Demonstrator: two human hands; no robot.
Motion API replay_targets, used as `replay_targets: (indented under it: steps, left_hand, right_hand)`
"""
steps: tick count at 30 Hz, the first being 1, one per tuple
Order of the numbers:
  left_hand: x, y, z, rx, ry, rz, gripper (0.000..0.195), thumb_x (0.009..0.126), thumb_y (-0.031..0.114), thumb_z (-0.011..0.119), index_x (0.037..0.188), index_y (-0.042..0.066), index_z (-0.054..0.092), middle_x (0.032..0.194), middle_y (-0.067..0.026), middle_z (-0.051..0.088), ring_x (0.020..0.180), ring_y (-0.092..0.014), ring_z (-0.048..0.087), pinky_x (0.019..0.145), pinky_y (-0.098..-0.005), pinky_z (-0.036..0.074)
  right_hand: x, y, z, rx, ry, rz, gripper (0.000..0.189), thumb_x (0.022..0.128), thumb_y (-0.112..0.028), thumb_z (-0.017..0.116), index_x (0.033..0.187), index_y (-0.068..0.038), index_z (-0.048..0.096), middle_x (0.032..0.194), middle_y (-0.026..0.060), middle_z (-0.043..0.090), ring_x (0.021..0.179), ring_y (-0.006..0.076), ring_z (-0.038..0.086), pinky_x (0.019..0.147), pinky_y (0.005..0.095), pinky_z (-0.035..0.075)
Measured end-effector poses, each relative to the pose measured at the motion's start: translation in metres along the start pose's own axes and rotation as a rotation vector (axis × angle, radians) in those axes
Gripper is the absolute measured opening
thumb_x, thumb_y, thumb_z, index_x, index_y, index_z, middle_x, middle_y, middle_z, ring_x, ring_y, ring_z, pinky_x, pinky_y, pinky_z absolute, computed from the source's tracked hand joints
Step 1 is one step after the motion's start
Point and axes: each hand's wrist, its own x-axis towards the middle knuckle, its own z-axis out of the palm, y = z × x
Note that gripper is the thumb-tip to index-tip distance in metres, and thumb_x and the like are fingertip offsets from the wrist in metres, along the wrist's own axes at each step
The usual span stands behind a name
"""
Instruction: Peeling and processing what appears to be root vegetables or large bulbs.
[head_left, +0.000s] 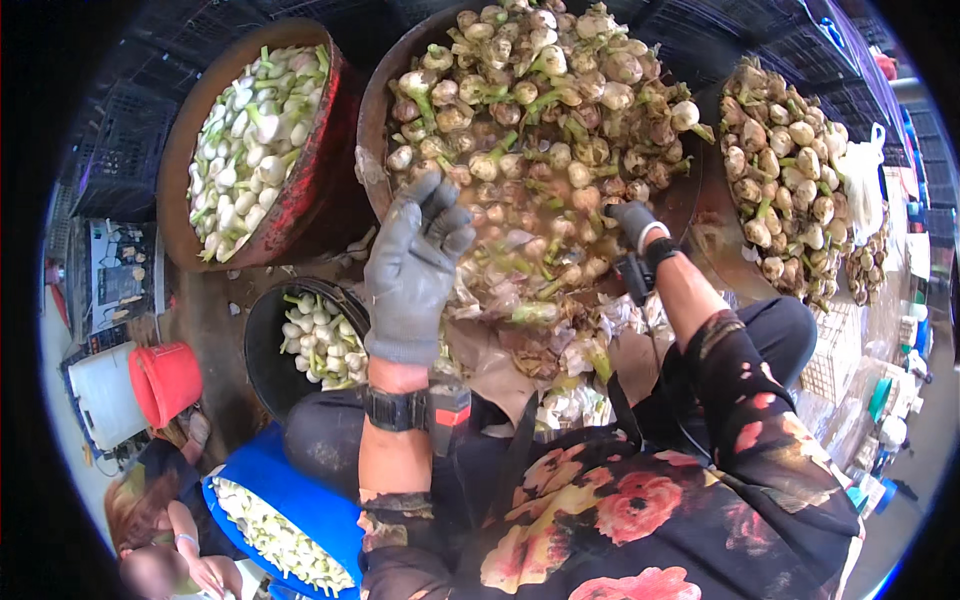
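Note:
My left hand (416, 262), in a grey coated glove, is raised over the near left rim of a large round tub (373, 112), palm up with its fingers partly curled and nothing seen in it. My right hand (632, 221), gloved too, reaches down at the tub's right side among garlic bulbs (585, 199); whether it grips one cannot be told. Unpeeled, dirty bulbs with roots are heaped at the tub's far side, and others lie in murky brown water. Loose skins (525, 300) gather at the near edge.
Peeled white garlic fills a red-sided tub (300, 180) at left, a black bucket (262, 345) and a blue barrel (292, 480). Unpeeled garlic (787, 165) is piled at right beside a white plastic bag (862, 180). A red bucket (165, 382) and a co-worker (161, 517) are at lower left.

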Motion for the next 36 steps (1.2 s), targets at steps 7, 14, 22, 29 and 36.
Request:
replay_targets:
  steps: [7,14,22,29,36]
  left_hand:
    - [0.002,0.003,-0.006,0.167,0.064,0.077,0.032,0.084,0.020,0.046,0.108,-0.001,0.048,0.094,-0.0098,0.053,0.078,-0.017,0.051,0.068,-0.0294,0.046]
    - [-0.005,0.004,0.010,0.403,0.172,0.094,0.020,0.083,0.021,0.048,0.091,0.003,0.051,0.077,-0.0028,0.055,0.062,-0.011,0.053,0.055,-0.0242,0.046]
    - [-0.018,-0.024,-0.021,0.712,0.301,0.002,0.037,0.067,0.023,0.066,0.092,-0.001,0.052,0.084,-0.0104,0.055,0.071,-0.018,0.055,0.060,-0.0296,0.047]
    - [-0.028,-0.062,-0.017,1.417,0.329,-0.067,0.084,0.060,0.027,0.070,0.124,-0.003,0.024,0.121,-0.0238,0.034,0.113,-0.033,0.035,0.094,-0.0352,0.029]
    - [-0.028,-0.056,-0.021,1.510,0.019,0.000,0.076,0.060,0.014,0.066,0.124,-0.001,0.027,0.124,-0.0226,0.033,0.113,-0.034,0.035,0.094,-0.0354,0.031]
  right_hand:
    - [0.087,0.031,0.017,-0.543,0.007,-0.304,0.037,0.074,-0.016,0.047,0.109,-0.004,0.049,0.117,0.0168,0.045,0.107,0.0292,0.044,0.089,0.0337,0.037]
    - [0.094,0.066,0.021,0.556,-0.341,0.024,0.034,0.085,-0.031,0.040,0.106,-0.007,0.052,0.098,0.0045,0.054,0.088,0.0180,0.048,0.078,0.0291,0.038]
    - [-0.042,-0.051,0.006,-0.327,-0.047,-1.005,0.035,0.067,-0.001,0.058,0.101,-0.001,0.051,0.095,0.0081,0.056,0.085,0.0189,0.053,0.076,0.0282,0.042]
    - [-0.134,-0.112,0.046,0.755,-0.264,-0.664,0.027,0.086,-0.026,0.046,0.102,-0.005,0.050,0.086,-0.0018,0.048,0.073,0.0071,0.042,0.066,0.0199,0.036]
    - [-0.088,-0.088,0.020,0.470,-0.139,-0.764,0.022,0.074,-0.013,0.050,0.095,-0.005,0.053,0.073,0.0057,0.051,0.061,0.0195,0.045,0.055,0.0288,0.036]
